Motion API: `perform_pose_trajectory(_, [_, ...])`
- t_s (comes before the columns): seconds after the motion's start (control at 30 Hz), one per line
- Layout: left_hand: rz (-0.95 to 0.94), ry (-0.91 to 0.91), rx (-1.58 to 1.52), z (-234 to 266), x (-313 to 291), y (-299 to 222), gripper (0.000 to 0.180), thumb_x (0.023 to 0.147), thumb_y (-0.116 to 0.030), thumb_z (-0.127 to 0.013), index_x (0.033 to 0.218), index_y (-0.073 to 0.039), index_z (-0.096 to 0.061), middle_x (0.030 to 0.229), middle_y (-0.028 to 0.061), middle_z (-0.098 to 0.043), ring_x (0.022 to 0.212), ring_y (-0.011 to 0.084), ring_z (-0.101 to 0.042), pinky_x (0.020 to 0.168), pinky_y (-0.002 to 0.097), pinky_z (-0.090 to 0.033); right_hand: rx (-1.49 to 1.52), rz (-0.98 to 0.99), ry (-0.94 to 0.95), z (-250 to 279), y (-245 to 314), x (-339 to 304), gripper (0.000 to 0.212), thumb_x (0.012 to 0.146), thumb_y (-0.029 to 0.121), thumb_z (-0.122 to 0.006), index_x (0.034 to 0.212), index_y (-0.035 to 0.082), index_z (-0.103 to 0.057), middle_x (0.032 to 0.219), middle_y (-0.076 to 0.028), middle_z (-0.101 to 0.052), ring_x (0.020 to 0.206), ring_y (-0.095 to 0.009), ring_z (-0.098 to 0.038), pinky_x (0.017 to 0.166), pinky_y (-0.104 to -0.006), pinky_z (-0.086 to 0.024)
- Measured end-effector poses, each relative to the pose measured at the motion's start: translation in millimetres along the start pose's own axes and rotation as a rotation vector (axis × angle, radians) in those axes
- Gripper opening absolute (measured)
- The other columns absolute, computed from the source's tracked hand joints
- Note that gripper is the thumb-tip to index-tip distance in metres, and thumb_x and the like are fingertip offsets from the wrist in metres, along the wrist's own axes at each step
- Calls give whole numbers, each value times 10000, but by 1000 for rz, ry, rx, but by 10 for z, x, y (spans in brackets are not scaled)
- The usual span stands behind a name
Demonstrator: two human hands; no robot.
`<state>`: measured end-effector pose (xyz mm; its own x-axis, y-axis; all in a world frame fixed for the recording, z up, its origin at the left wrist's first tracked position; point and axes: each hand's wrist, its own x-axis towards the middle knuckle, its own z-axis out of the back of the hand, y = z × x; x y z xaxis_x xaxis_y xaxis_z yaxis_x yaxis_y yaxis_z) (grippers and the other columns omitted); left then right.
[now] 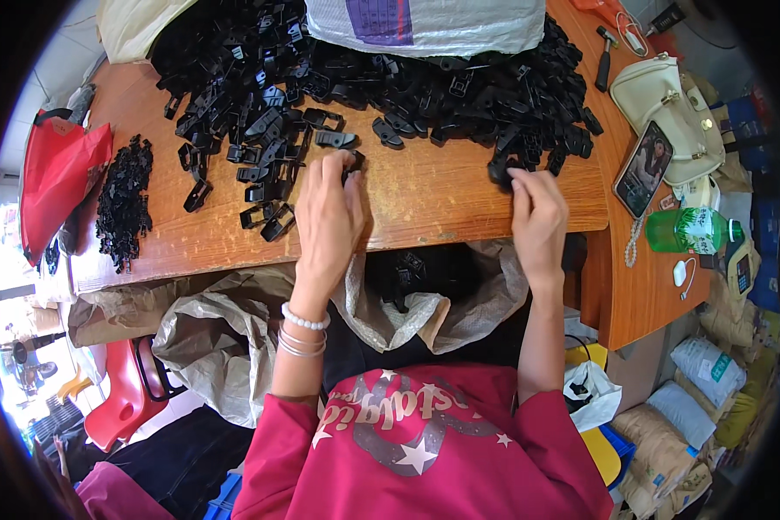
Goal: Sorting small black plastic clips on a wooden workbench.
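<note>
A large heap of small black plastic parts (260, 82) covers the far side of the wooden table (425, 195). At the heap's near left edge is my left hand (328, 208), its fingers curled round a black plastic part (354, 162), mostly hidden by them. A flat dark clip-like piece (336, 139) lies just beyond its fingertips. To the right, my right hand (541, 217) pinches another black plastic part (500, 172) at the pile's near edge. Open frame-shaped pieces (277, 222) lie loose left of my left hand.
An open woven sack (407, 321) with black parts hangs below the table edge. A white sack (468, 26) rests on the heap. Smaller black pieces (123, 204) and a red bag (56, 182) stand left. A phone (643, 169), green bottle (689, 230) and hammer (604, 61) lie right.
</note>
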<state>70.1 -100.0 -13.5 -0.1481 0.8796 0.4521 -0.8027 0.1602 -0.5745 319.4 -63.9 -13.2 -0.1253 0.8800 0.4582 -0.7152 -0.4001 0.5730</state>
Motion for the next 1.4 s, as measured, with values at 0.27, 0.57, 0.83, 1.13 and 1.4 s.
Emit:
perform_pose_trajectory(0.27, [538,251,-1077,95,-235,-214,297,869,38,-621,1143,23,-508,805,-26,-538,736,30,-555,602,176,-454,-87,196,70,-215,176,-75,272,738,-47,-697,998,24,-661,965,-80,-551,831,-246,-545,744,-372,-428])
perform_pose_trajectory(0.57, [598,380,-896,84,-320,-106,309,898,36,-572,1196,84,-509,757,82,-642,631,109,-610,577,223,-495,144,328,152,-365,365,-93,265,703,-52,-689,953,17,-638,925,-93,-614,906,-268,-573,757,-368,-432])
perform_pose_trajectory(0.83, [589,497,-1153,136,-282,-114,251,915,35,-544,1150,120,-531,878,161,-676,772,211,-694,713,282,-571,568,81,163,-394,549,-162,211,731,-31,-711,933,-8,-658,926,-115,-644,877,-266,-609,757,-330,-493])
perform_pose_trajectory(1.13, [278,324,-781,182,-306,-324,281,890,32,-570,1171,17,-570,753,108,-676,743,140,-687,651,239,-533,829,-220,376,-367,579,-244,297,845,6,-654,1140,1,-629,1045,-86,-616,854,-136,-601,748,-254,-497])
perform_pose_trajectory(1.4, [40,250,-496,91,-73,-118,329,840,-81,-688,1136,-14,-560,968,132,-642,806,199,-657,647,287,-535,645,-59,498,-93,363,-192,214,798,27,-714,1009,11,-687,932,-67,-643,751,-119,-607,659,-232,-488])
